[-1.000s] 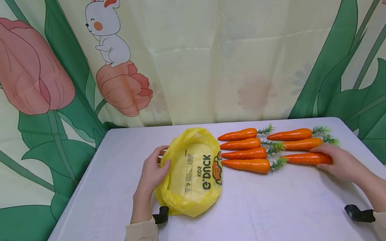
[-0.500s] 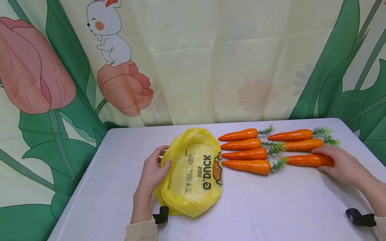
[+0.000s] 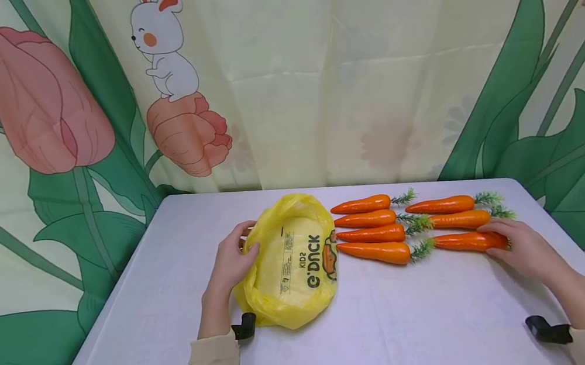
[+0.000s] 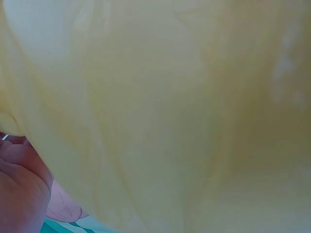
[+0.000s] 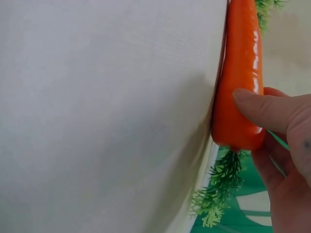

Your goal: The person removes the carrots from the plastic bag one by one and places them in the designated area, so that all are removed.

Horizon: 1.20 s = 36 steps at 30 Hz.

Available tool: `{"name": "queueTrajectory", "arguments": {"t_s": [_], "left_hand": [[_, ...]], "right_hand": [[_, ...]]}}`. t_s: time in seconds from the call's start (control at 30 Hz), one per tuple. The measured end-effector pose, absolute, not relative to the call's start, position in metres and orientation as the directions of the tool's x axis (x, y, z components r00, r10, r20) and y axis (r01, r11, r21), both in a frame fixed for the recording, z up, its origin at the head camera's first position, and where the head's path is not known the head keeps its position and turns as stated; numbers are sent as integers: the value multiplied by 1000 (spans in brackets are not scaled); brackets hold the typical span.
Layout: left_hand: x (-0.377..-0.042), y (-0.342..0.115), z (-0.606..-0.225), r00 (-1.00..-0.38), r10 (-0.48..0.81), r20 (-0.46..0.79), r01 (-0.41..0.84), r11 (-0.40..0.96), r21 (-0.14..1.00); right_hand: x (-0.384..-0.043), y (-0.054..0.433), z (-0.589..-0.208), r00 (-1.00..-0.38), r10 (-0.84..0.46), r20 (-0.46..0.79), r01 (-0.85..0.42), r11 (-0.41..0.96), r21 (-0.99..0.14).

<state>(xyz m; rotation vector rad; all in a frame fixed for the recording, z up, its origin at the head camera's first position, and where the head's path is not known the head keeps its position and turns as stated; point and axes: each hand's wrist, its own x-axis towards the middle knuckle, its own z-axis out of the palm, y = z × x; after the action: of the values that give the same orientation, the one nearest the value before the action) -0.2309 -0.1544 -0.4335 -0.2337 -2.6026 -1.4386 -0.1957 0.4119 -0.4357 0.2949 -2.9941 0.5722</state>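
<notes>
On the table lies a yellow plastic bag (image 3: 295,264), its mouth spread toward me and black duck print on its inside bottom. My left hand (image 3: 233,258) holds the bag's left rim, thumb on the near side; the other fingers are partly hidden behind it. Yellow film fills most of the left wrist view. At the right, my right hand (image 3: 521,248) grips the thick end of an orange toy carrot (image 3: 467,241). In the right wrist view, the thumb presses on that carrot (image 5: 240,73), and its green leafy top (image 5: 223,179) hangs below the fingers.
Several more toy carrots lie in two columns between the bag and the right hand, such as the near-left carrot (image 3: 375,252) and the far-right carrot (image 3: 440,206). The white-covered table (image 3: 391,326) ends at a printed curtain (image 3: 293,129).
The carrot under my right hand has shifted slightly right. That hand has slid a little to the right too, uncovering more of the carrot's thick end. My left hand and the bag stay put.
</notes>
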Motion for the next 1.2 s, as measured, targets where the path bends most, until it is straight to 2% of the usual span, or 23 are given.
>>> {"name": "queueTrajectory", "arguments": {"t_s": [0.43, 0.7, 0.87, 1.0, 1.2], "left_hand": [[-230, -154, -434, -973, 60, 221, 220, 522, 824], [-231, -152, -433, -969, 90, 229, 239, 562, 792], [-231, -151, -431, -977, 103, 188, 212, 589, 780], [-229, -152, -431, -979, 116, 168, 204, 601, 773], [-227, -157, -429, -974, 102, 203, 222, 609, 761]], "right_hand": [[-203, 411, -439, -974, -182, 133, -217, 915, -339], [-195, 406, -435, -974, -150, 168, -205, 902, -379], [-188, 400, -431, -978, -112, 176, -175, 899, -401], [-184, 391, -427, -969, -118, 216, -199, 893, -405], [-184, 380, -417, -951, -134, 279, -242, 885, -399]]}}
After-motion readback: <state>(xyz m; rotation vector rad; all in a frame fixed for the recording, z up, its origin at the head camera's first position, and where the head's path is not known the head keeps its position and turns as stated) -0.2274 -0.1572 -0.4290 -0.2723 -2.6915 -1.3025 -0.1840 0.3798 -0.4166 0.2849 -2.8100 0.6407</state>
